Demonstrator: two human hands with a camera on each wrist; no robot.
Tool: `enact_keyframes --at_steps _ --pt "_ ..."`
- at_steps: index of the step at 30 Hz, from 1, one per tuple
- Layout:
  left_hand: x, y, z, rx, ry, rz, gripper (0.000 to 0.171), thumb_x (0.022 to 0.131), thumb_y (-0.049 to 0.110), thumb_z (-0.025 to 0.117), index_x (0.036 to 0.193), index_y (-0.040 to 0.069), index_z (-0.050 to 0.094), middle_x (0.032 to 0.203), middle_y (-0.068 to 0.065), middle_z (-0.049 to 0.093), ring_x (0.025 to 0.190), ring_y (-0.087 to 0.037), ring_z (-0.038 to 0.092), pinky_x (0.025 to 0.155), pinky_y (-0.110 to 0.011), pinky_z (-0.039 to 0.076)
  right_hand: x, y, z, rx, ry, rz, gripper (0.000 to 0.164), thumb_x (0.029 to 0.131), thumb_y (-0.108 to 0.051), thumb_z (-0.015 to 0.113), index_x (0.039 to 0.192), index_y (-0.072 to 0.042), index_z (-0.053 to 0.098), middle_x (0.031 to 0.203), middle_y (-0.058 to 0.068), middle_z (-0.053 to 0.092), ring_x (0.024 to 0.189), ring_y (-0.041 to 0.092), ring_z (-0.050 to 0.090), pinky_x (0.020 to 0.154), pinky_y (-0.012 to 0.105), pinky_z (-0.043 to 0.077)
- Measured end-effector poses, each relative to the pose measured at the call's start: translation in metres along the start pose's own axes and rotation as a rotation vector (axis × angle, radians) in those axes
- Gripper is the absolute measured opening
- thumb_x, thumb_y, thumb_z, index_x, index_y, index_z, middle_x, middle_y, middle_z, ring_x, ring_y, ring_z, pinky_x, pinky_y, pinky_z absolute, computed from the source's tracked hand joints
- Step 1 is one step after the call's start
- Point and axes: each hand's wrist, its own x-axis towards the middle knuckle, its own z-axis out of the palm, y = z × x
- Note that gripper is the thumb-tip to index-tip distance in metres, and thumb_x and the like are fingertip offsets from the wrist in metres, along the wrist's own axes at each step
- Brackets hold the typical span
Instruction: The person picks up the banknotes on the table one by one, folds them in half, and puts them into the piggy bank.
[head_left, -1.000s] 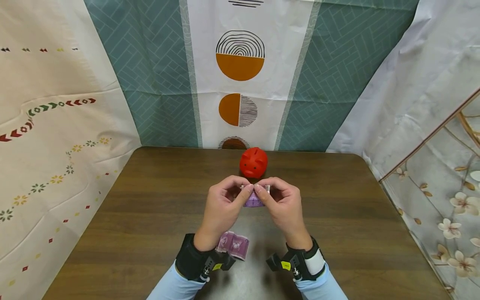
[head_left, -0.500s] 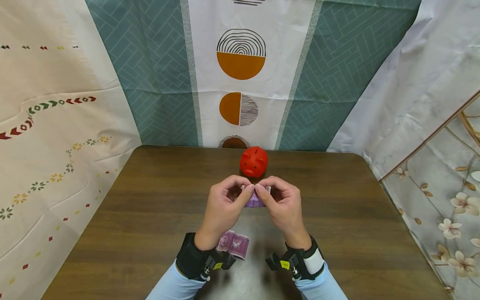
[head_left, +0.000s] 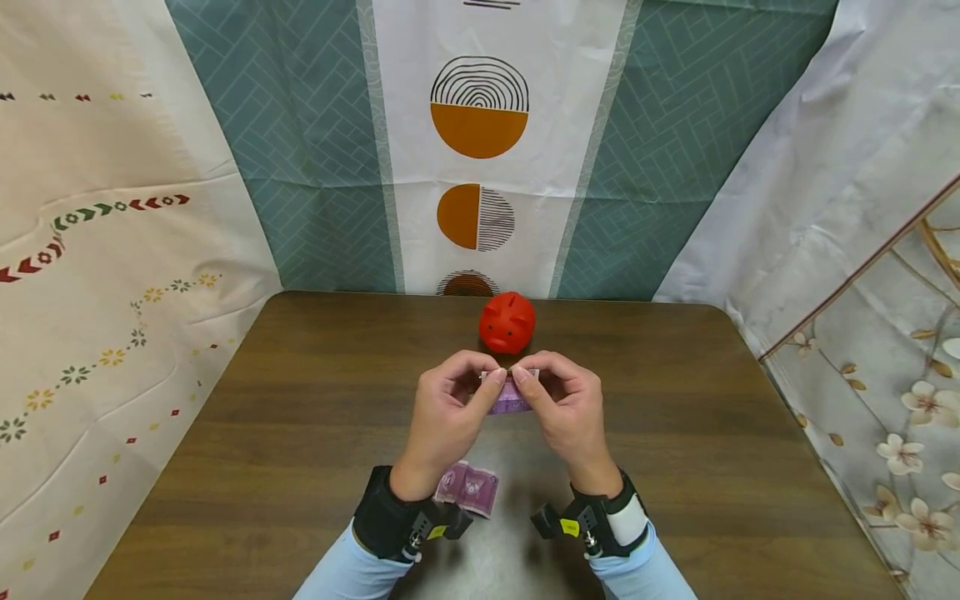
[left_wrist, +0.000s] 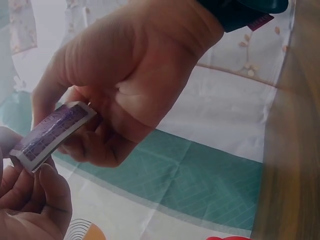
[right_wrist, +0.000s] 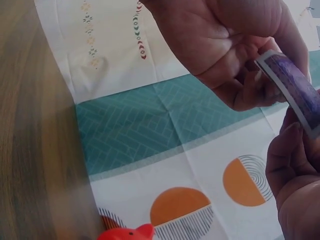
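In the head view, my left hand [head_left: 445, 408] and right hand [head_left: 572, 408] meet over the middle of the table. Between them they pinch a purple banknote [head_left: 508, 403], thumbs on the near side. The wrist views show it folded into a narrow, slightly bowed strip [left_wrist: 54, 131] with a pale border, one end in each hand's fingers. A second purple banknote [head_left: 478, 492], creased across its middle, lies on the table beside my left wrist, which partly covers it. Just beyond my fingertips stands a red piggy bank [head_left: 507, 323], its slot on top.
The brown wooden table [head_left: 315, 392] ends at a patterned teal and white curtain [head_left: 315, 167] behind the piggy bank. A cream cloth [head_left: 112, 333] hangs on the left and a white flowered one [head_left: 847, 333] on the right. Both wrists wear black straps with cameras.
My right thumb has shifted slightly to the right along the folded banknote, opening a small gap between the thumbs. The piggy bank and the banknote on the table stay put.
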Motion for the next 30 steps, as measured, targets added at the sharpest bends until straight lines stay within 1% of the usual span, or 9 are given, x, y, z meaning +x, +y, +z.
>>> enact_keyframes --at_steps 3,11,17,20,24,30 --pt "0.0005 0.0003 -0.0005 -0.011 0.012 -0.003 0.005 0.095 -0.001 0.068 0.099 0.001 0.070 0.087 -0.014 0.067 0.069 -0.014 0.051 0.055 -0.021 0.048 0.0002 -0.0018 -0.0015 -0.009 0.013 0.014 0.009 0.096 -0.001 0.067 0.098 0.007 0.071 0.086 -0.005 0.071 0.071 0.013 0.058 0.060 0.022 0.054" --pt "0.0002 0.0018 -0.0004 0.004 0.011 -0.008 0.006 0.096 0.002 0.068 0.101 0.003 0.071 0.087 -0.011 0.069 0.070 -0.015 0.054 0.058 -0.021 0.050 0.0002 -0.0036 -0.0042 -0.006 0.009 0.034 0.009 0.097 -0.001 0.066 0.098 0.006 0.071 0.082 0.000 0.068 0.070 0.015 0.056 0.060 0.023 0.053" --pt "0.0003 0.0009 -0.0013 -0.008 0.044 -0.003 0.004 0.096 -0.001 0.066 0.100 0.001 0.068 0.088 -0.013 0.067 0.070 -0.014 0.054 0.060 -0.021 0.053 0.0000 -0.0040 -0.0042 0.011 0.002 0.037 0.010 0.097 -0.002 0.065 0.100 0.007 0.070 0.089 -0.006 0.071 0.072 0.014 0.058 0.063 0.023 0.055" --pt "-0.0003 0.0010 -0.0014 -0.007 0.058 -0.001 0.005 0.096 -0.002 0.066 0.100 0.000 0.068 0.088 -0.015 0.067 0.070 -0.014 0.055 0.061 -0.020 0.053 -0.0004 -0.0046 -0.0042 0.001 0.008 0.042 0.011 0.098 -0.003 0.064 0.100 0.007 0.069 0.090 -0.007 0.070 0.072 0.013 0.058 0.061 0.023 0.054" --pt "-0.0005 0.0012 -0.0016 -0.013 0.065 -0.006 0.004 0.096 -0.002 0.066 0.099 -0.002 0.068 0.088 -0.016 0.067 0.071 -0.014 0.055 0.062 -0.021 0.054 -0.0001 -0.0054 -0.0042 -0.007 0.032 0.040 0.011 0.098 -0.002 0.063 0.097 0.007 0.068 0.087 -0.007 0.068 0.070 0.013 0.057 0.058 0.022 0.052" --pt "0.0002 0.0019 -0.0024 -0.018 0.049 -0.018 0.004 0.096 -0.002 0.065 0.098 -0.001 0.068 0.088 -0.016 0.066 0.072 -0.014 0.054 0.062 -0.020 0.051 0.0009 -0.0035 -0.0046 0.014 0.039 0.019 0.010 0.098 0.000 0.063 0.094 0.008 0.068 0.083 -0.002 0.068 0.069 0.014 0.057 0.058 0.023 0.052"
